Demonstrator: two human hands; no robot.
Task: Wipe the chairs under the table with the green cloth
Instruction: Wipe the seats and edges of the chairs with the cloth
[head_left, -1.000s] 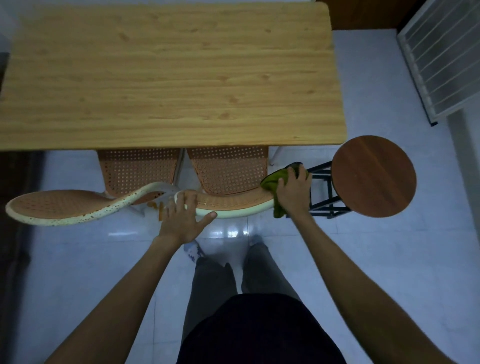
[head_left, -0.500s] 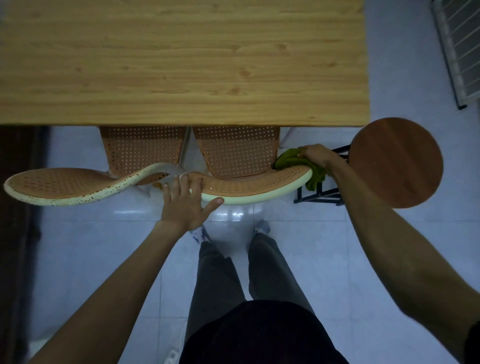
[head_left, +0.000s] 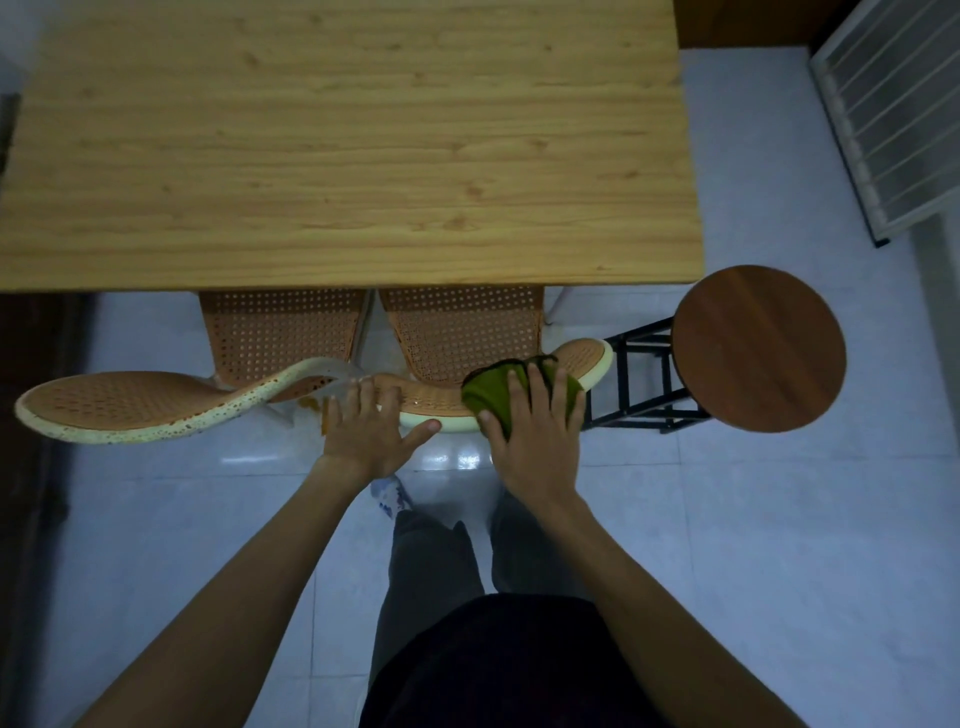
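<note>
Two orange perforated chairs with cream rims are tucked under the wooden table. The right chair has its curved backrest top toward me. My right hand presses the green cloth onto that backrest near its right end, fingers spread over the cloth. My left hand rests flat on the same backrest's left end, fingers apart, holding nothing. The left chair has a speckled backrest rim stretching to the left.
A round dark-wood stool on a black metal frame stands just right of the right chair. A white slatted rack leans at the far right. My legs stand on pale floor tiles below the hands.
My right hand with the cloth has slid left along the backrest, from its far right end to a spot closer to my left hand. The left hand stays put.
</note>
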